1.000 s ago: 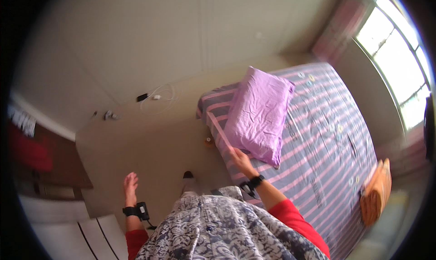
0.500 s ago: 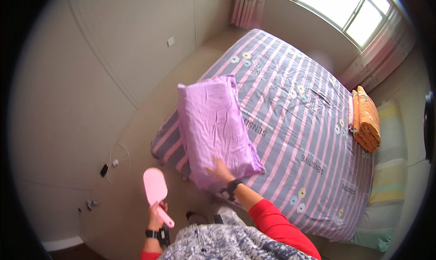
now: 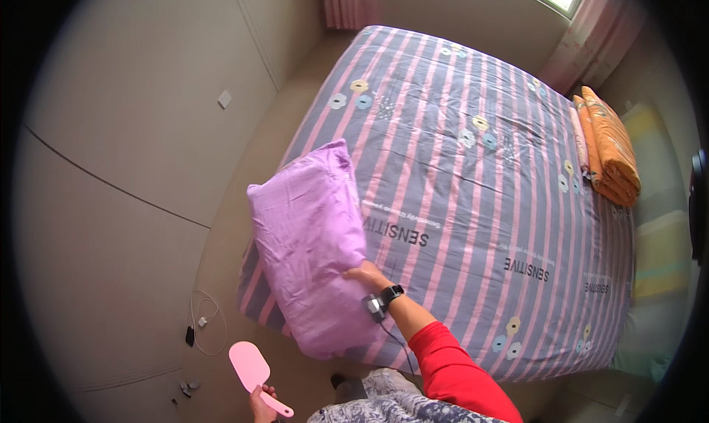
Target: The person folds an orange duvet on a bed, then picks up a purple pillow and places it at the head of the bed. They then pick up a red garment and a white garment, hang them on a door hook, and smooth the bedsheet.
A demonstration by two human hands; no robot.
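Observation:
In my left hand [image 3: 262, 404] is a pink paddle-shaped brush [image 3: 249, 364], with its smooth oval head pointing up and away. Its handle end has a small hole; no bristles show. My right hand [image 3: 365, 275] grips the lilac pillow [image 3: 306, 253] near its right side, and the cloth hides some of the fingers. The pillow lies at the near left edge of the bed [image 3: 443, 179], its near end overhanging the edge close to my body. Grey and pink stripes with flower prints cover the bed.
Folded orange bedding [image 3: 613, 146] stands at the bed's right end, beside a pale green and yellow striped cloth [image 3: 657, 253]. A white cable [image 3: 221, 334] and a small black item [image 3: 190, 336] lie on the floor at the left. Pink curtains [image 3: 351, 6] hang at the back.
The view has shifted, with the bed showing larger. The pillow sits lower and further left, tilted, its near end closer to me. My left hand with the brush is lower in view.

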